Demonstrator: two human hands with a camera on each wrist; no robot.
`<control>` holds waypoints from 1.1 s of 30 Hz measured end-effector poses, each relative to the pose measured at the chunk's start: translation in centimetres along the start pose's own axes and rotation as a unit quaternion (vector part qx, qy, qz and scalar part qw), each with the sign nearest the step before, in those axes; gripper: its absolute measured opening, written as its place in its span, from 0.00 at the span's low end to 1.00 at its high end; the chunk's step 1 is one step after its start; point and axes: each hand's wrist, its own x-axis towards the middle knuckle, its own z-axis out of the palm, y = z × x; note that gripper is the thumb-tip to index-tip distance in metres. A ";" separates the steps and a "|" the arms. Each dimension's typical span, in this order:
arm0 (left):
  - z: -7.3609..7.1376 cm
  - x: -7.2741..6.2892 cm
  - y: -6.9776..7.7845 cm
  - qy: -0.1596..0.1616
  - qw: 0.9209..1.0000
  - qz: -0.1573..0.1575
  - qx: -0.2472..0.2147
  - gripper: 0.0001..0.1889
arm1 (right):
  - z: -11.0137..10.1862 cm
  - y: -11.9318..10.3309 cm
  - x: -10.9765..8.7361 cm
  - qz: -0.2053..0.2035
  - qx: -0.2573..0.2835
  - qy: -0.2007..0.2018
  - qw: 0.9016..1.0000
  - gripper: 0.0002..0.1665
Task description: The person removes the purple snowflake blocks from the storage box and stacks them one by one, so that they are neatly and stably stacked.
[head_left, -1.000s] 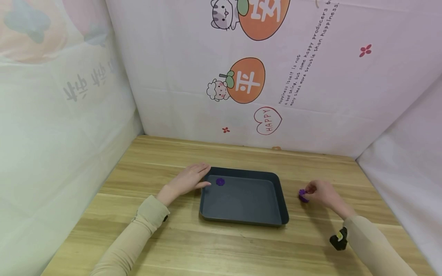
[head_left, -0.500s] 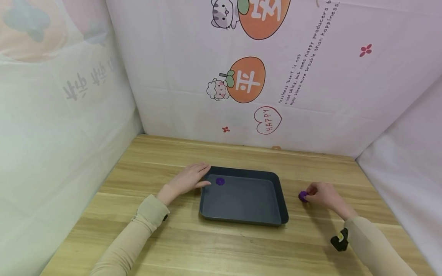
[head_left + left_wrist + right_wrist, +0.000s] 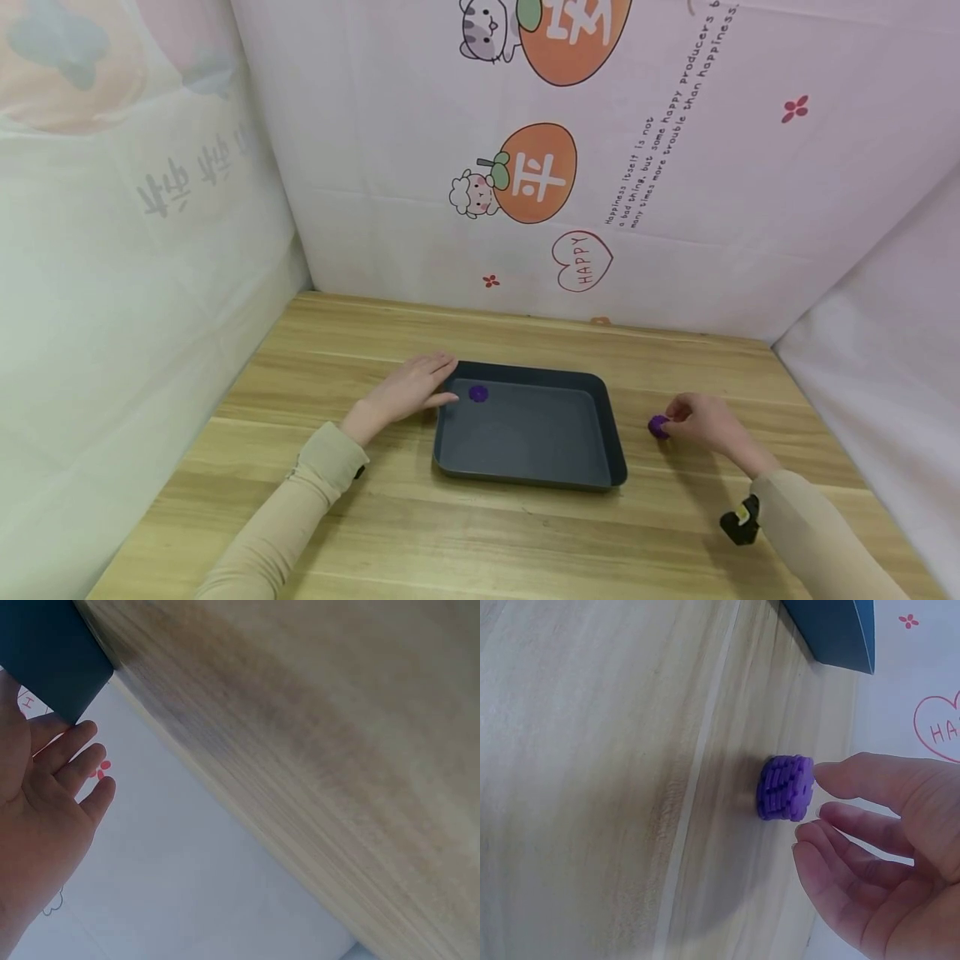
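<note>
A dark grey rectangular tray (image 3: 528, 442) lies on the wooden table, and one purple flower-shaped piece (image 3: 478, 393) sits in its far left corner. My left hand (image 3: 405, 392) rests at the tray's left end, fingers fairly straight along the rim and thumb reaching over it. In the left wrist view its fingertips (image 3: 86, 731) touch the tray's corner. Right of the tray stands a short stack of purple flower-shaped pieces (image 3: 786, 789). Just over that stack, my right hand (image 3: 703, 423) has its thumb at the top piece's edge; the other fingertips show slightly apart from it.
The wooden table (image 3: 525, 550) extends in front of the tray and to both sides. A white printed cloth (image 3: 375, 167) hangs behind it, with more white cloth at left and right. Each wrist wears a small black device; the right one (image 3: 741, 521) shows clearly.
A second ago the top purple piece stood tilted at my right fingertips; by half a second ago it lay flat on the stack, as now. The left hand and tray have not moved.
</note>
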 end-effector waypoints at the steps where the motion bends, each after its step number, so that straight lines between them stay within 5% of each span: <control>1: 0.0 0.0 0.0 0.000 1.000 0.000 0.000 0.35 | 0.0 -0.1 0.0 -0.001 0.000 0.002 1.000 0.13; 33: -0.2 0.0 0.2 -0.009 1.000 -0.004 0.002 0.35 | -0.3 -6.3 3.0 -0.053 0.022 0.017 0.998 0.13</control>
